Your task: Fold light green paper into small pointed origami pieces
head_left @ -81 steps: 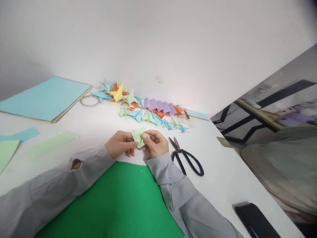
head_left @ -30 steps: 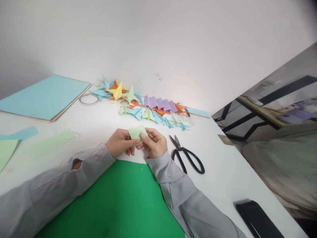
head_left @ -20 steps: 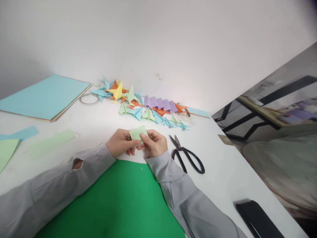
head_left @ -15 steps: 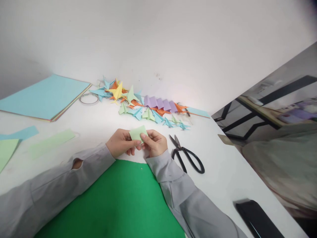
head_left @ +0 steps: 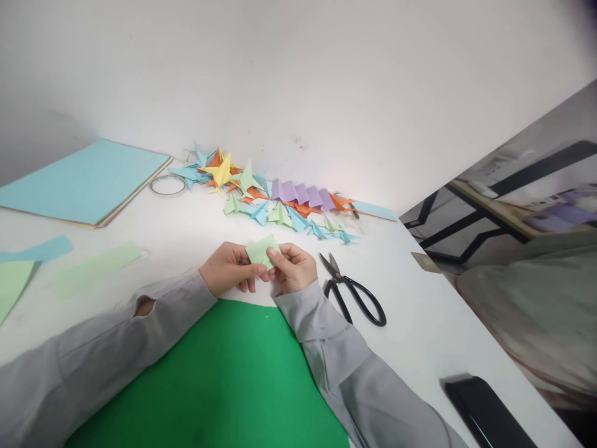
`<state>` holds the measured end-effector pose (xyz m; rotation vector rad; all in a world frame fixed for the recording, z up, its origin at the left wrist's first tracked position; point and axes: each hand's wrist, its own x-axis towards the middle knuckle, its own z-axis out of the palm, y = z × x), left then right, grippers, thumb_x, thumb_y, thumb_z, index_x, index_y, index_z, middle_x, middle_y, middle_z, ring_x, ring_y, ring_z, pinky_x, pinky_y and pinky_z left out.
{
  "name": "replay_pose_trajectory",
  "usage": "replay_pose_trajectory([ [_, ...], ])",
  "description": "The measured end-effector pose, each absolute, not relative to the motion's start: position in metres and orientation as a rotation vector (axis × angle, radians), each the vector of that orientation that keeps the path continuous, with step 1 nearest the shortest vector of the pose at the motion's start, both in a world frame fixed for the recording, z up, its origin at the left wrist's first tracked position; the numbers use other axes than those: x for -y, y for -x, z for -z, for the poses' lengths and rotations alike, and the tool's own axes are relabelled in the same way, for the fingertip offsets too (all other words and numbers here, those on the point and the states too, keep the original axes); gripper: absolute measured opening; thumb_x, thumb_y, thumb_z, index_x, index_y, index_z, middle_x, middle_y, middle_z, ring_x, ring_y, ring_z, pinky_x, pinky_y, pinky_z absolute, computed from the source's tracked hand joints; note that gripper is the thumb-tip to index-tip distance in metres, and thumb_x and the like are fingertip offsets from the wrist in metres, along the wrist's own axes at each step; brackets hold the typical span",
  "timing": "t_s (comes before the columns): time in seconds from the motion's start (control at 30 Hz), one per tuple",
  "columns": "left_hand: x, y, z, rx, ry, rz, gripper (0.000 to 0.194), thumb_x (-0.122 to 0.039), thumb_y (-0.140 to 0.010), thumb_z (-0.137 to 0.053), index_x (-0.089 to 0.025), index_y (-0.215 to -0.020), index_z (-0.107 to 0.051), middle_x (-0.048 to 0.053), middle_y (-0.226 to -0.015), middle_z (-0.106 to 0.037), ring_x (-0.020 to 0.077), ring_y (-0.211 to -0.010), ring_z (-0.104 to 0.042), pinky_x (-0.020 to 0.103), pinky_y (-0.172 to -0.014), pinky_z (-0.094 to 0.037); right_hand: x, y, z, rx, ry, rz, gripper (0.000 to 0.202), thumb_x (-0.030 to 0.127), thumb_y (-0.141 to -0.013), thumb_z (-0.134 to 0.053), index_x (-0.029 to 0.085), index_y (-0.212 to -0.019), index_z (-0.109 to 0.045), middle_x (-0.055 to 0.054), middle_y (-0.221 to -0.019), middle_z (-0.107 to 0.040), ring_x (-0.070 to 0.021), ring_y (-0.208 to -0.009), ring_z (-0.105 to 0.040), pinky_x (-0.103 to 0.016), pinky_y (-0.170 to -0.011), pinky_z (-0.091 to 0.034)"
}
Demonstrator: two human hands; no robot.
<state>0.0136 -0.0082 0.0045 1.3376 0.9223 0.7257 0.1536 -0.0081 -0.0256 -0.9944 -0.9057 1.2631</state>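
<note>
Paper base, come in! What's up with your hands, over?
Left hand and right hand pinching small green paper. Scissors lying just right of them, don't look in the way. Over.

"What's diff vs. 2.7 s ago?"
"Green paper (head_left: 259,252) turned, more of its face showing. Vs. 0.5 s ago, it & my R hand (head_left: 295,269) nudged a bit right."

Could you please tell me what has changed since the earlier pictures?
The small green paper has been turned slightly in the fingers and now shows a flatter face. Nothing was let go: the left hand and right hand hold it throughout. The scissors and folded shapes stayed put.
</note>
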Motion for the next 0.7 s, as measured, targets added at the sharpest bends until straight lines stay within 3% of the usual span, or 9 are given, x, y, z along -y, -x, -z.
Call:
replay_pose_trajectory([
  [0.43,0.0059,-0.0119,-0.0066,-0.943,-1.316,-0.655,0.034,-0.039,-0.067,-0.062,-0.007,-0.059,-0.064,0.004,-0.041,-0.057,0.0098,-0.036,-0.051,0.02,-0.038,-0.041,0.0111,-0.1534,0.0198,0.903,0.991,-1.256,0.024,0.031,-0.053,-0.076,0.013,-0.061,-0.063,0.003,-0.039,-0.057,-0.0052,-0.029,-0.045,-0.015,-0.03,-0.034],
  [0.7,0.0063,-0.0117,-0.0018,-0.895,-1.385,-0.669,0.028,-0.034,-0.068,-0.063,-0.008,-0.057,-0.061,0.001,-0.041,-0.056,0.0073,-0.035,-0.049,0.018,-0.038,-0.04,0.0104,-0.1531,0.0197,0.865,0.98,-1.266,0.025,0.032,-0.053,-0.076,0.014,-0.062,-0.063,0.004,-0.04,-0.057,-0.0052,-0.03,-0.046,-0.015,-0.03,-0.035],
])
